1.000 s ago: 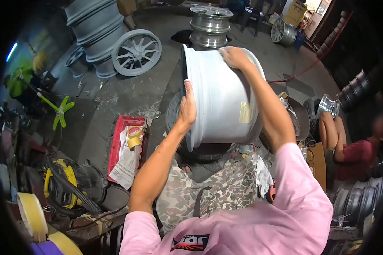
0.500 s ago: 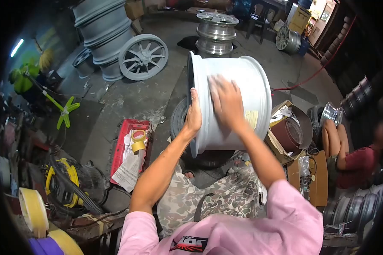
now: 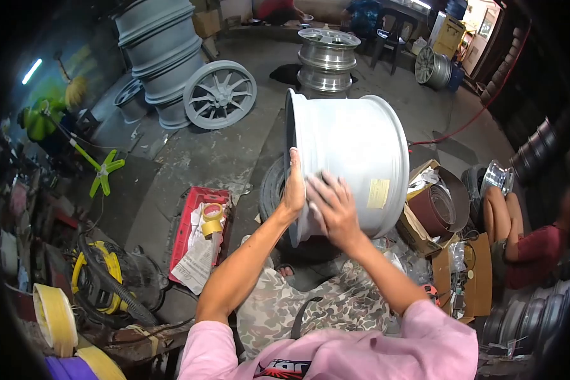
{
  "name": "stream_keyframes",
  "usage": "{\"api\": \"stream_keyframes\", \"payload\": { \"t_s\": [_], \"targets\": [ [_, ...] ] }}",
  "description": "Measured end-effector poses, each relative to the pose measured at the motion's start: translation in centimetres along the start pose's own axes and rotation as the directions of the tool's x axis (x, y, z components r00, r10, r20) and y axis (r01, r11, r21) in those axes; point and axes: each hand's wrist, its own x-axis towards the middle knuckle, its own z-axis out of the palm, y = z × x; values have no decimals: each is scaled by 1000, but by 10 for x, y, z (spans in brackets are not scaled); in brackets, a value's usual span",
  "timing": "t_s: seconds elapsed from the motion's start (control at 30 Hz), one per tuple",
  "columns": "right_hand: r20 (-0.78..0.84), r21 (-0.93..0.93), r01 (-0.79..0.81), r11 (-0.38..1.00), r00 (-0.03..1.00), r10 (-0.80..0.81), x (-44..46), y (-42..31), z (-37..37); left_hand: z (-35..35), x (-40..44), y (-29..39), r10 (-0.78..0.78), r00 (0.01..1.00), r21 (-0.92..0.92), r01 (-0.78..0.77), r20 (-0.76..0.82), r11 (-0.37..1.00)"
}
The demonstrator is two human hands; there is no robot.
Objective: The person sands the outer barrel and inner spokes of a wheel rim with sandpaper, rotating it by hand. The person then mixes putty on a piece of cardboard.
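Observation:
A pale grey wheel rim [image 3: 354,139] stands on edge in front of me, with its barrel facing up and a small yellowish label [image 3: 378,193] on its right part. My left hand [image 3: 292,190] holds the rim's left lip, thumb up along the edge. On the lower left of the barrel lies my right hand [image 3: 334,206], its fingers stretched, apart and slightly blurred. Whether anything thin is under those fingers is hidden. Beneath the rim a dark tyre [image 3: 272,190] partly shows.
At left is a red tray [image 3: 178,244] with yellow tape rolls [image 3: 212,218] and paper. A box with brown abrasive rolls [image 3: 430,209] stands at right. Behind are stacked grey rims [image 3: 161,57], a leaning spoked wheel [image 3: 221,95] and shiny rims [image 3: 326,60]. Another person [image 3: 532,247] sits at right.
My right hand has slid down the barrel toward me and a little left. My left hand keeps its place on the lip. The whole view has shifted slightly downward.

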Motion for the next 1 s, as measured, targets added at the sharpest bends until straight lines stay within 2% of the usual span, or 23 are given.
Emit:
{"api": "stream_keyframes", "payload": {
  "t_s": [0.03, 0.07, 0.13, 0.2, 0.27, 0.3, 0.33, 0.37, 0.4, 0.43, 0.47, 0.53, 0.57, 0.6, 0.67, 0.7, 0.73, 0.77, 0.8, 0.87, 0.93, 0.97, 1.0],
  "targets": [
    [-13, 18, -24, 1000, 1000, 24, 21, 12, 5, 2, -4, 9, 54, 998, 80, -56, 28, 995],
    [-30, 35, -38, 999, 999, 39, 53, 28, 11, 1, 1, 8, 70, 997, 82, -73, 31, 994],
    [-85, 46, -110, 993, 990, 114, 119, 75, 40, -2, 6, 0, 76, 995, -11, -75, 62, 997],
    [157, 273, -335, 902, 940, 302, 189, 115, 58, -6, 7, 2, 89, 995, 76, -92, 40, 993],
    [119, 272, -337, 901, 941, 316, 205, 126, 80, -13, 14, -4, 80, 997, 69, -80, 6, 994],
    [96, 268, -355, 896, 935, 342, 206, 128, 86, -1, 3, 12, 24, 1000, 17, -24, 8, 1000],
    [8, 350, -291, 890, 951, 308, 196, 114, 77, 4, -3, 18, 19, 1000, 11, -19, 8, 1000],
    [-81, 425, -217, 879, 958, 275, 176, 87, 59, 6, -6, 21, -40, 999, -99, 42, 24, 994],
    [37, 412, -341, 845, 933, 358, 148, 47, 30, 6, -5, 22, -93, 995, -209, 100, 45, 973],
    [-102, 359, -168, 918, 971, 217, 105, 25, 34, -8, -1, 17, -231, 968, -362, 252, 101, 897],
    [-167, 270, -11, 963, 984, 58, 64, 5, 33, 2, -9, 25, -84, 992, -240, 59, -98, 969],
    [-41, 349, -51, 936, 997, 70, -5, -35, 17, -34, -8, 30, -313, 935, -305, 350, 166, 886],
    [-15, 303, -22, 953, 1000, 27, -13, -29, 15, -41, -8, 30, -251, 955, -347, 292, 159, 891],
    [15, 262, 7, 965, 1000, -11, -20, -27, 15, -60, -9, 26, -238, 959, -276, 273, 156, 921],
    [-75, 265, -12, 964, 997, 33, 28, -3, 20, -65, -24, 31, -178, 983, 94, 182, -48, 979],
    [-82, 270, -47, 962, 994, 72, 65, 13, 23, -91, -23, 18, -253, 967, 252, 241, 14, 937],
    [-90, 273, -83, 958, 990, 112, 107, 29, 26, -101, -29, 13, -248, 969, 254, 238, 11, 938],
    [66, 343, -266, 901, 963, 260, 149, 49, 28, -106, -39, 8, -295, 944, 483, 192, 148, 855],
    [-68, 328, -180, 927, 975, 213, 181, 90, 64, -107, -50, 8, -372, 889, 682, 99, 266, 725],
    [182, 304, -442, 844, 897, 404, 229, 136, 100, -93, -73, 2, -444, 826, 886, -135, 348, 445],
    [176, 280, -482, 830, 876, 450, 237, 132, 107, -75, -91, -17, -511, 837, 978, -135, 198, 158],
    [188, 244, -535, 809, 844, 502, 237, 130, 110, -74, -93, -26, -510, 836, 977, -138, 201, 160],
    [178, 289, -501, 816, 865, 468, 225, 108, 89, -75, -94, -41, -482, 868, 988, -52, 118, 147]
  ]
}}
